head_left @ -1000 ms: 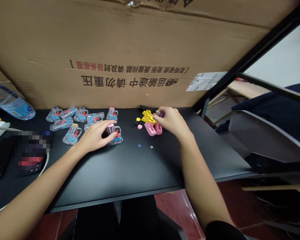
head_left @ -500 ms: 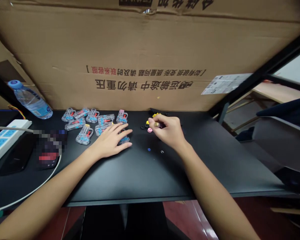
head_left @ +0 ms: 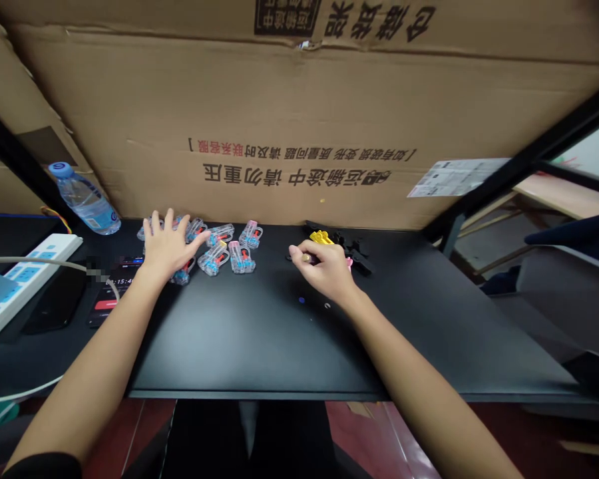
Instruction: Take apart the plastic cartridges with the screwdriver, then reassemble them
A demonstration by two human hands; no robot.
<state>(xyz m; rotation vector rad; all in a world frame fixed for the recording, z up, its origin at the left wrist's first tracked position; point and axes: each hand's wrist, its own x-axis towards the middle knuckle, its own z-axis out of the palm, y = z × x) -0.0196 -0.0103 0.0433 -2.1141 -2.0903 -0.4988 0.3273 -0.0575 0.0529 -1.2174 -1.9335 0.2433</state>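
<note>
My left hand [head_left: 166,247] is spread flat over the left part of a group of small clear plastic toy guns, hiding some of them. One toy gun [head_left: 214,258] with a yellow end lies to its right, beside a pink-ended toy gun [head_left: 242,257]. Another pink-ended one [head_left: 250,234] rests farther back. My right hand [head_left: 325,267] is closed in a pinch around a small dark piece with a gold-coloured end [head_left: 307,258], whose kind I cannot make out. Behind the right hand are yellow plastic pieces [head_left: 321,237] and black plastic pieces [head_left: 355,253].
A blue disc [head_left: 301,300] and a small pale ring [head_left: 327,306] lie on the black table [head_left: 259,346]. At left are a water bottle [head_left: 90,203], a white power strip [head_left: 34,279], phones [head_left: 54,303] and a cable. A cardboard sheet [head_left: 279,100] stands behind.
My left hand has moved left across the toy guns, uncovering the pink-ended one at the front. My right hand stays pinched near the yellow and black pieces. The view has shifted slightly.
</note>
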